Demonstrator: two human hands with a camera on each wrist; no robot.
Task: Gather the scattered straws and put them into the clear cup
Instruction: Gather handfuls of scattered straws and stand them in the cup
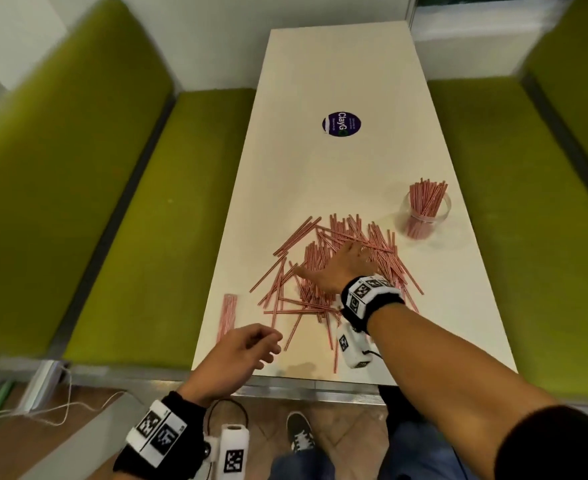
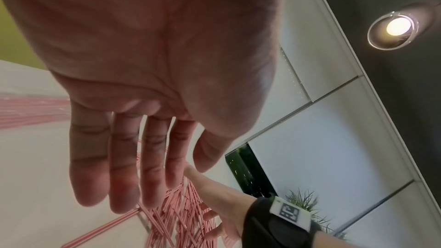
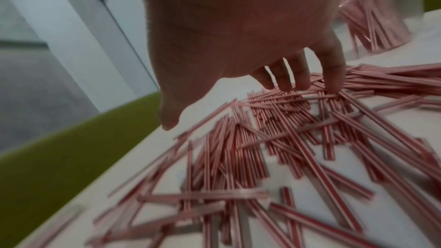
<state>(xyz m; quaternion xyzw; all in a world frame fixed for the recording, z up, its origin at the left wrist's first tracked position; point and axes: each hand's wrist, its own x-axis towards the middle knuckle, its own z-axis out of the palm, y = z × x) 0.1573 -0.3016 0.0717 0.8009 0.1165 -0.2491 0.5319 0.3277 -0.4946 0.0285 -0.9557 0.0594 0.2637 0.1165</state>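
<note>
Black wristbands [image 1: 372,303] carry white blocks printed with black square markers. Blue jeans [image 1: 299,462]. A black-and-white shoe [image 1: 299,433].

Head view looks steeply down the table [image 1: 337,74] from above. Wrist views sit close under each palm — all three share the straws [image 1: 323,265].

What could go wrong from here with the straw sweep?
1. The right hand lies spread on the straw pile; raking could push strays off the table edge.
2. The small bundle at the left edge could fall.
3. The clear cup, already packed, stands close; a bump might tip it.
</note>
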